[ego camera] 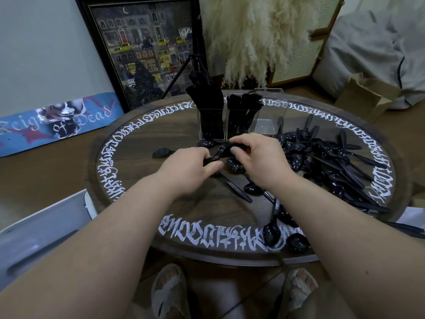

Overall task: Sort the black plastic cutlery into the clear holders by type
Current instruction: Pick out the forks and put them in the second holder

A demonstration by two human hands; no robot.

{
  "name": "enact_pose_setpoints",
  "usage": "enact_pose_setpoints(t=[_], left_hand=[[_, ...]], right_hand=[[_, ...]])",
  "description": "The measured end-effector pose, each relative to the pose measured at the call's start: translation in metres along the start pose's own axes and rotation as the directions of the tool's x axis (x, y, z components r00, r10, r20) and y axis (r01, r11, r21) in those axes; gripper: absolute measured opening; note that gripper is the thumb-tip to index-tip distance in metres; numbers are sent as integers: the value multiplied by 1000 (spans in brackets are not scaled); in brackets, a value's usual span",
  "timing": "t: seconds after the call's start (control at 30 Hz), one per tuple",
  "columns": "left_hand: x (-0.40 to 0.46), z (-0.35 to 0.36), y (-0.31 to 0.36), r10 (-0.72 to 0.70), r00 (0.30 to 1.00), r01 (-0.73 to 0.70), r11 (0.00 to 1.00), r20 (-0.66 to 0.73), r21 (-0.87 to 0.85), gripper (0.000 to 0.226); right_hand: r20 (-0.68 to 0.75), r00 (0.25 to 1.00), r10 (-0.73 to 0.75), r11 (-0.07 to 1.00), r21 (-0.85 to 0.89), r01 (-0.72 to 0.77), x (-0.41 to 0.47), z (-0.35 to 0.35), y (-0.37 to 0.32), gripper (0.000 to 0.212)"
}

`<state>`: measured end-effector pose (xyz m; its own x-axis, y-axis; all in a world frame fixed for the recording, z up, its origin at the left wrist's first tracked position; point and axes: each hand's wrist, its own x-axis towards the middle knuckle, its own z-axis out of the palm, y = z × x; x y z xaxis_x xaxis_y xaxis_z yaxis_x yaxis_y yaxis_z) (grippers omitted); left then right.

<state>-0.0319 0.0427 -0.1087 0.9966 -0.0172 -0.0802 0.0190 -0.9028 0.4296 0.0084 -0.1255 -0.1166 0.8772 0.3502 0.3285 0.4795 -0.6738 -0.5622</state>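
Both hands are on a small bundle of black forks [222,152] above the middle of the round tabletop [142,171], just in front of the clear holders. The left hand [190,169] has its fingers curled round the handle end, thumb pressed along the side. The right hand [257,157] pinches the other end of the bundle, fingers bent down over the top, the curved necks of the forks showing between the two hands.

Just left of the grip, a single fork [162,153] lies flat on the wood, apart from the rest. Under and near the hands, a spoon [234,165] rests bowl up, and a knife [236,188] lies slanted toward the near edge. Off to the right, a big heap of spoons [331,162] sprawls across the tabletop, with a few more strung out toward the near rim.

Behind the hands stand three clear holders in a row: the left holder [210,122] packed with upright black cutlery, the middle holder [239,122] likewise packed, which type in each I cannot tell, and the right holder [268,120] showing only clear walls.

Beyond the tabletop: a framed picture [142,49] leaning on the wall, a skateboard deck [57,123] on the floor, pale pampas grass [253,38]. Slippered feet [170,291] show below.
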Motion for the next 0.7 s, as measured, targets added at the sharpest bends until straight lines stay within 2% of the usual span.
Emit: enact_pose_setpoints(t=[0.1,0.3,0.37,0.47,0.53,0.57,0.63,0.7], left_hand=[[0,-2,0,-4,1000,5,992,-13,123,33],[-3,3,5,71,997,-69,993,-16,100,30],[-4,3,7,85,995,-79,991,-47,109,31],[-4,3,13,105,990,-97,991,-89,94,32],[-4,5,19,120,986,-112,991,-117,69,31],[-4,6,22,129,982,-124,991,-139,49,29],[-2,7,27,145,964,-153,988,-225,-21,26],[5,5,30,107,929,-149,984,-354,-93,34]], right_hand=[[-54,998,13,1000,-8,-14,0,-2,4,32],[34,998,46,998,-32,-45,0,-4,2,34],[47,990,130,977,163,-136,-1,-10,2,35],[100,961,256,810,521,-270,-4,-21,2,35],[135,953,271,720,629,-294,-7,-28,-1,25],[130,957,260,715,640,-282,-8,-33,-2,22],[59,969,241,774,591,-229,-8,-43,-3,21],[-106,967,232,861,484,-153,-1,-58,-2,23]])
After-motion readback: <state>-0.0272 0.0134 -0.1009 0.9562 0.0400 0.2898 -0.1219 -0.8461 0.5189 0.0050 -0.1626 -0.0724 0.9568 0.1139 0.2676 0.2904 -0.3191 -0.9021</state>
